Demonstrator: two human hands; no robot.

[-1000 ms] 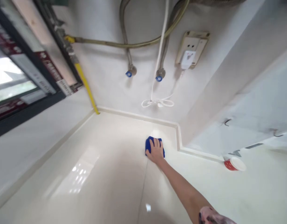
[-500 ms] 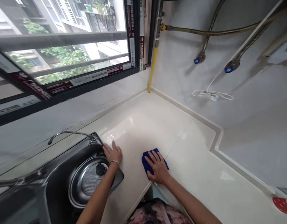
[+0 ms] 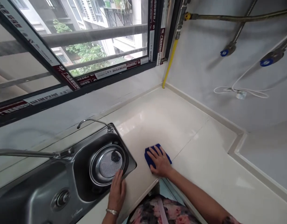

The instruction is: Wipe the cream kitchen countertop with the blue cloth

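Note:
My right hand [image 3: 161, 161] lies flat with spread fingers on a folded blue cloth [image 3: 150, 154], pressing it onto the cream countertop [image 3: 157, 121] near its front edge. My left hand [image 3: 117, 191], a bracelet at the wrist, rests open on the front rim of the steel sink [image 3: 71, 174], its fingertips at the edge of the basin. Inside the basin sits a round metal strainer [image 3: 107, 164] with a dark knob.
A thin faucet [image 3: 93, 122] and a second spout [image 3: 24, 153] stand behind the sink. A window with a dark frame [image 3: 87, 82] runs along the back. A yellow pipe [image 3: 169, 60], hoses with blue valves [image 3: 224, 52] and a white cord [image 3: 241, 92] hang on the right wall.
The view swung left from the corner to the sink. My right hand drew the cloth back to the counter's front edge. My left hand came into view, then slid down the sink rim towards me.

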